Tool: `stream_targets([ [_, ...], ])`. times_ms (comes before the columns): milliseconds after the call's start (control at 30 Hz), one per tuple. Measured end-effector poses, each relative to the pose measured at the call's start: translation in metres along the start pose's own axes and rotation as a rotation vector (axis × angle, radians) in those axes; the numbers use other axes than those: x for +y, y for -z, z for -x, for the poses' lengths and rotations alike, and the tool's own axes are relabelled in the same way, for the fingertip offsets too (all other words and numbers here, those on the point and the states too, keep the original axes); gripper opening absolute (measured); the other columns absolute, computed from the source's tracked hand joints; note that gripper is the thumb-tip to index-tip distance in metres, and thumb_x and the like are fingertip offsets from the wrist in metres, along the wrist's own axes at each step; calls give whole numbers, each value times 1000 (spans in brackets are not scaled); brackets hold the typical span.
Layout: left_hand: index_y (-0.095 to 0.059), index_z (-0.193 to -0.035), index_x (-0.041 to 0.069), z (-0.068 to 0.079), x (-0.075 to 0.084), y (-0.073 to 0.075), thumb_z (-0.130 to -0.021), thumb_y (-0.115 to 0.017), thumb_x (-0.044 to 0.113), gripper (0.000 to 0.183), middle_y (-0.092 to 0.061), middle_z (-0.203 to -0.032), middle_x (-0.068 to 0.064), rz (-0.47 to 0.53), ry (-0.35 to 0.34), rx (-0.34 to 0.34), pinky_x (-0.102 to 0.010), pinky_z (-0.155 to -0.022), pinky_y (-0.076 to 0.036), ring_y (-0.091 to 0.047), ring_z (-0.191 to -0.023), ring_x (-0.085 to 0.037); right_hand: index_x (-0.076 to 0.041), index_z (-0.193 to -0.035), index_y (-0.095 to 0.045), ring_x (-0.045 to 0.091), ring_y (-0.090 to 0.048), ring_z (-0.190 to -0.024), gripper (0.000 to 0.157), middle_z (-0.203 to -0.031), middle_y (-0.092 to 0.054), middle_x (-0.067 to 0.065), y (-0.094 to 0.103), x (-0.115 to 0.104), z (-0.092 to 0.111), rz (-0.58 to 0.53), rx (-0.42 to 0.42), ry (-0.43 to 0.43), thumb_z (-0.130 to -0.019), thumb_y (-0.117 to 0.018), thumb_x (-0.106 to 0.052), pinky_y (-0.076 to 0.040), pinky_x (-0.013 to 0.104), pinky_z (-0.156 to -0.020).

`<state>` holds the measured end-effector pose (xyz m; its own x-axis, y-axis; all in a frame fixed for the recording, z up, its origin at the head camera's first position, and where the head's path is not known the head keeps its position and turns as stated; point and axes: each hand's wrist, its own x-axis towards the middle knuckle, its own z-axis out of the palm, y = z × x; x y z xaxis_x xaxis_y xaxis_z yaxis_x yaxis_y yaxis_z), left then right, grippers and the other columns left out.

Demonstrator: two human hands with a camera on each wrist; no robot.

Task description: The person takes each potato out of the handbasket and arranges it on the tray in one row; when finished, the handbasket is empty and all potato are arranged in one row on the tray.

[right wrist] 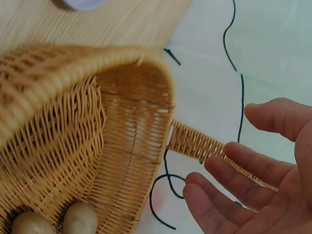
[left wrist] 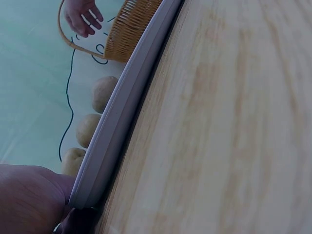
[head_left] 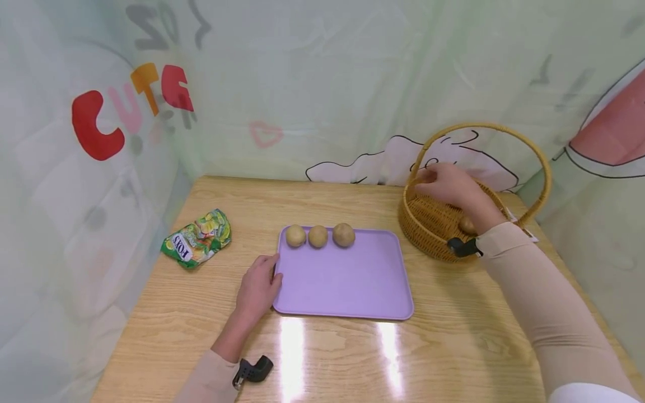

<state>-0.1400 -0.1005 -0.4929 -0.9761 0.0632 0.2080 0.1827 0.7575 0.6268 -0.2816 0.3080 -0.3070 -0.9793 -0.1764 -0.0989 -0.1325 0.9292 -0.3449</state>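
My left hand (head_left: 258, 288) grips the left rim of a lilac tray (head_left: 347, 285), thumb on top and fingers at its edge. Three round, brownish-yellow potatoes (head_left: 318, 237) sit in a row along the tray's far edge, toward the left. At the far right my right hand (head_left: 448, 184) is raised over the wicker basket (head_left: 422, 228), beside one side of its tall handle. In the right wrist view its fingers (right wrist: 248, 165) are spread and slightly bent, with nothing between them. Two potatoes (right wrist: 80, 219) lie inside the basket.
A green crumpled FOX'S candy bag (head_left: 197, 238) lies on the wooden table (head_left: 201, 313) left of the tray. Printed fabric (head_left: 302, 89) hangs behind and along the sides. The basket's handle (head_left: 541, 162) arches high over it, around my right forearm.
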Motion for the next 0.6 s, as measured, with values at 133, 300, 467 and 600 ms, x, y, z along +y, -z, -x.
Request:
stream_targets([
  [133, -61, -130, 0, -1, 0, 0, -88, -69, 9, 44, -62, -117, -12, 6, -10, 3, -38, -81, -53, -61, -88, -21, 4, -128, -55, 40, -53, -109, 60, -121, -57, 26, 1, 12, -2, -6, 9, -21, -92, -60, -44, -43, 57, -90],
  [300, -61, -129, 0, -1, 0, 0, -87, -70, 9, 44, -63, -117, -12, 5, -16, 5, -36, -77, -53, -58, -78, -16, 4, -131, -53, 41, -51, -112, 65, -124, -55, 27, 2, 25, -6, -10, 7, -51, -92, -59, -47, -42, 58, -92],
  [467, -61, -130, 0, -1, 0, 1, -88, -70, 10, 44, -62, -118, -12, 0, -9, -1, -32, -71, -51, -54, -70, -12, 8, -129, -52, 44, -51, -111, 67, -124, -54, 30, 6, 37, -11, 4, 5, -56, -93, -58, -48, -42, 59, -91],
  [600, -60, -130, 0, 0, 0, 2, -88, -70, 10, 45, -62, -118, -12, 5, -6, -2, -34, -76, -52, -57, -77, -15, 10, -124, -53, 45, -51, -109, 63, -121, -54, 31, 9, 46, -14, 35, 15, -59, -93, -58, -44, -42, 60, -88],
])
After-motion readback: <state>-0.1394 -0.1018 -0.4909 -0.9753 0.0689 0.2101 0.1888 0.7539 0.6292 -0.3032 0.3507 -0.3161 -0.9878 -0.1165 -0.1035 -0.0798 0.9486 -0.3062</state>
